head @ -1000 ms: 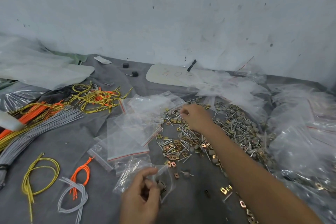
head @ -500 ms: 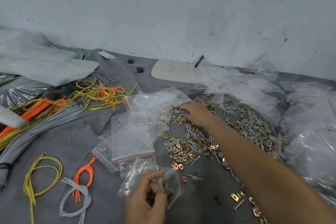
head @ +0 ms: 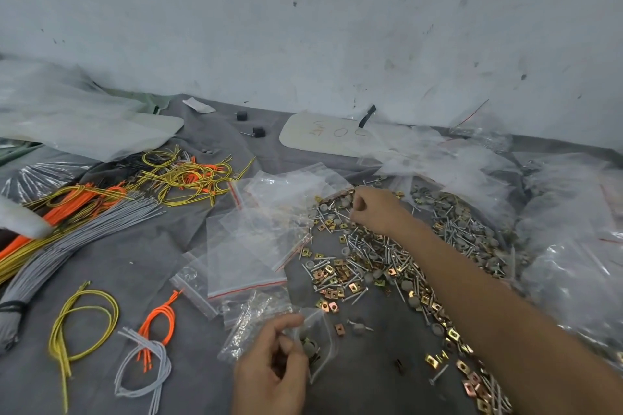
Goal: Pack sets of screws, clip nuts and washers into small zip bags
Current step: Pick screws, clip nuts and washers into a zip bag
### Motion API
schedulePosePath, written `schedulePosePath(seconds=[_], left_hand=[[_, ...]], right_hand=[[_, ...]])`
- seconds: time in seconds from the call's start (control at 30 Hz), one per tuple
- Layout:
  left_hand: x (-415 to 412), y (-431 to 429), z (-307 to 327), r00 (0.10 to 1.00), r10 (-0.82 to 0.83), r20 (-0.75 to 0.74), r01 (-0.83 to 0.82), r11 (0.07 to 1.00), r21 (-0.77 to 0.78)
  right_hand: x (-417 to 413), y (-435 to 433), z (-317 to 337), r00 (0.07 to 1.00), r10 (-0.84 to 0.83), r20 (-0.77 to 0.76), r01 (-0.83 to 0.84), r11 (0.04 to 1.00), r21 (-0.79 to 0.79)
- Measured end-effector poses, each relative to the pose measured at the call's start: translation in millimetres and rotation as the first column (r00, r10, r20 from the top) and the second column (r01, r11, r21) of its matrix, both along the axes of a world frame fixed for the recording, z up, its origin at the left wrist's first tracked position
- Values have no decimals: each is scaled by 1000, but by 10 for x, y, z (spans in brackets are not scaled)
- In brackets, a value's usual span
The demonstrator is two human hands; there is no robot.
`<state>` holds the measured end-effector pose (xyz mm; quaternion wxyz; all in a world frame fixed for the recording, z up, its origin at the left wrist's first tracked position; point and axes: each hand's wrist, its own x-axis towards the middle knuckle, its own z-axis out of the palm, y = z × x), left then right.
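A wide heap of screws, gold clip nuts and grey washers [head: 387, 263] covers the grey cloth at centre right. My right hand [head: 374, 209] reaches over its far end, fingers pinched together on small parts that are too small to make out. Near the bottom edge my left hand [head: 273, 367] holds a small zip bag [head: 317, 340] open at its mouth; a few washers and nuts lie inside it. A loose stack of empty zip bags with red strips [head: 249, 253] lies left of the heap.
Bundles of yellow, orange and grey wires [head: 84, 212] spread over the left side, with small wire loops [head: 148, 347] near the front. Crumpled clear plastic bags [head: 566, 246] pile up at right. A pale board [head: 323, 135] and two black blocks lie by the wall.
My right hand has lifted slightly off the heap with its fingers pinched. The left hand keeps holding the bag in the same place. The view has shifted a little.
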<state>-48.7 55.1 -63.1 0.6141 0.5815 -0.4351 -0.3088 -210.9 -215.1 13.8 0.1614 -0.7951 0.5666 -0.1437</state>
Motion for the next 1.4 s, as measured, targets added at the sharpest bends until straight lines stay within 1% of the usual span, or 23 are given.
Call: schedulePosePath(seconds=[0.07, 0.13, 0.23, 0.3, 0.37, 0.47, 0.5, 0.6, 0.7, 0.73, 0.8, 0.87, 0.9, 0.97, 1.03, 1.1, 1.23, 1.3, 1.33, 1.4], left_hand=[[0, 1, 10, 1000, 0, -4, 0, 1000, -3], [-3, -4, 23, 1000, 3, -5, -3, 1000, 0], [-8, -2, 46, 1000, 1, -3, -1, 1000, 8], [-18, 3, 74, 1000, 1, -5, -1, 1000, 3], [-32, 20, 92, 1000, -9, 13, 9, 1000, 2], [-32, 53, 116, 999, -28, 46, 28, 1000, -6], [-33, 67, 127, 997, -32, 67, 34, 999, -19], [-48, 102, 165, 988, -33, 153, 39, 998, -39], [-37, 138, 166, 966, -43, 255, 53, 998, -33], [-31, 149, 158, 954, -47, 296, 56, 998, -23], [-21, 171, 149, 927, -47, 372, 52, 999, -5], [-26, 214, 161, 895, -50, 443, 56, 998, -1], [-35, 239, 181, 878, -65, 475, 70, 998, 8], [-76, 298, 221, 837, -137, 529, 115, 991, 74], [-111, 371, 228, 790, -194, 581, 99, 976, 192], [-130, 450, 248, 775, -165, 610, 8, 968, 251], [-83, 583, 443, 753, -83, 652, -73, 976, 208], [-8, 600, 622, 737, -34, 675, -97, 983, 155], [31, 600, 730, 744, -2, 669, -81, 992, 94], [75, 600, 960, 794, 33, 607, -17, 999, -32]], right_hand=[[-51, 257, 91, 977, -74, 202, 74, 997, 4], [-103, 657, 160, 919, -98, 382, 89, 995, 41], [-173, 1444, 116, 835, -24, 550, -29, 996, 87], [-183, 1949, 19, 777, 1, 629, -101, 987, 123], [-163, 2289, -115, 774, -4, 634, -103, 986, 133], [-78, 2461, -276, 856, 41, 516, -61, 998, 21], [-33, 2467, -311, 867, 54, 496, -49, 999, -22], [110, 2432, -387, 883, 89, 461, -40, 993, -113], [205, 2406, -459, 926, 109, 363, -56, 987, -153], [228, 2419, -471, 924, 100, 369, -44, 987, -157], [256, 2444, -477, 900, 45, 433, 32, 985, -168], [247, 2447, -469, 869, -19, 495, 108, 982, -152], [238, 2435, -442, 862, -41, 506, 113, 987, -112], [201, 2404, -373, 888, -47, 458, 59, 998, -12], [165, 2405, -294, 921, -11, 390, 5, 1000, 15], [137, 2409, -201, 928, -9, 372, 2, 1000, 17], [77, 2399, 50, 939, 14, 342, -33, 998, 48], [85, 2399, 251, 895, 8, 446, -77, 987, 138], [95, 2405, 362, 848, -22, 530, -94, 977, 191], [95, 2411, 578, 709, -105, 697, -134, 951, 280]])
